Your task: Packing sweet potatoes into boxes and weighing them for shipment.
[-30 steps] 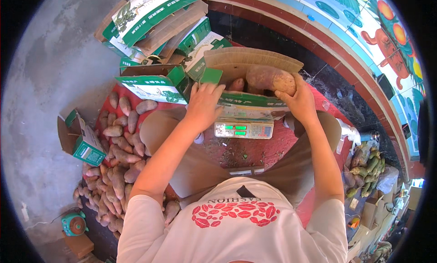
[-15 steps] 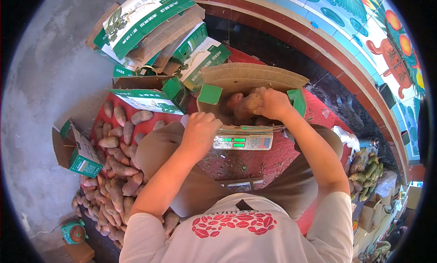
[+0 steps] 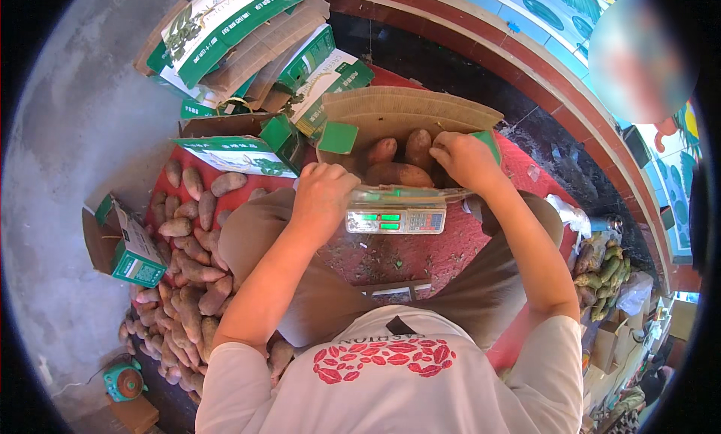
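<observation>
A cardboard box (image 3: 405,102) with green corner flaps stands in front of me, with several reddish-brown sweet potatoes (image 3: 401,175) inside. My left hand (image 3: 324,197) is closed over the box's near left edge. Inside the right part of the box is my right hand (image 3: 467,162), with bent fingers and the thumb a little apart. Its fingertips are right beside an upright sweet potato (image 3: 418,148); whether they touch it I cannot tell. Below the box's near wall shows the lit green display of a digital scale (image 3: 390,222).
A large heap of sweet potatoes (image 3: 197,299) covers the red mat at my left. Green-and-white cartons (image 3: 225,36) are stacked beyond, with an open carton (image 3: 233,154) and a small carton (image 3: 128,246) nearer. Bagged green produce (image 3: 604,280) lies at the right.
The sweet potato under my right hand now stands upright in the box, and the hand has moved to the right of it. My left hand stays on the box edge.
</observation>
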